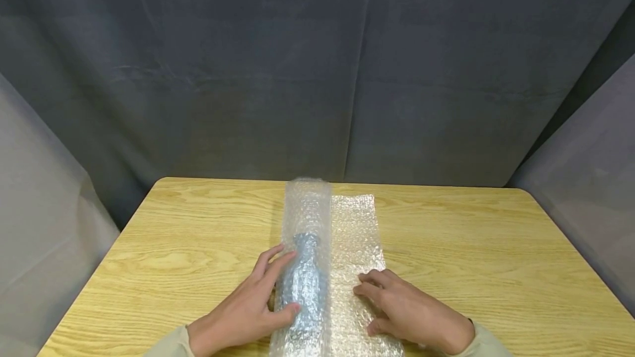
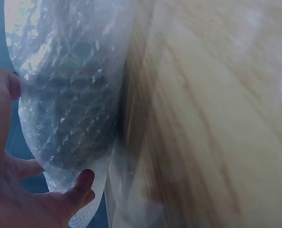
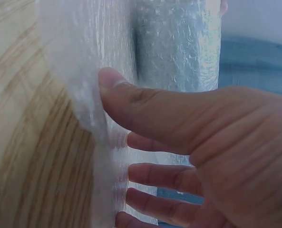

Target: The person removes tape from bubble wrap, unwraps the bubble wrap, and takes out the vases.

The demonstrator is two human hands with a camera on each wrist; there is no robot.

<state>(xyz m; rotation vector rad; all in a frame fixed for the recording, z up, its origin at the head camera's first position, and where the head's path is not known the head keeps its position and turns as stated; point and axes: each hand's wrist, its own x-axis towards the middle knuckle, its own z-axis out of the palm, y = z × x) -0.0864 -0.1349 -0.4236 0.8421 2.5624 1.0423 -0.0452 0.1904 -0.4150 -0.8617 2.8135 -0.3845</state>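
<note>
A blue bottle-shaped object [image 1: 306, 291] lies rolled in clear bubble wrap [image 1: 307, 203], its narrow neck pointing to the far side. The flat remainder of the sheet [image 1: 353, 230] spreads on the table to the right of the roll. My left hand [image 1: 250, 304] rests along the roll's left side, thumb and fingers spread over the wrap. In the left wrist view the dark object [image 2: 74, 114] shows through the bubbles. Fingertips of my right hand [image 1: 409, 310] touch the flat sheet near its right edge. The right wrist view has the thumb [image 3: 145, 107] at that edge.
The wood-grain table [image 1: 471, 241] extends to both sides of the wrap. A dark grey curtain [image 1: 268, 81] hangs behind its far edge, with paler cloth [image 1: 39, 208] at the left and right. The roll's far end reaches the table's back edge.
</note>
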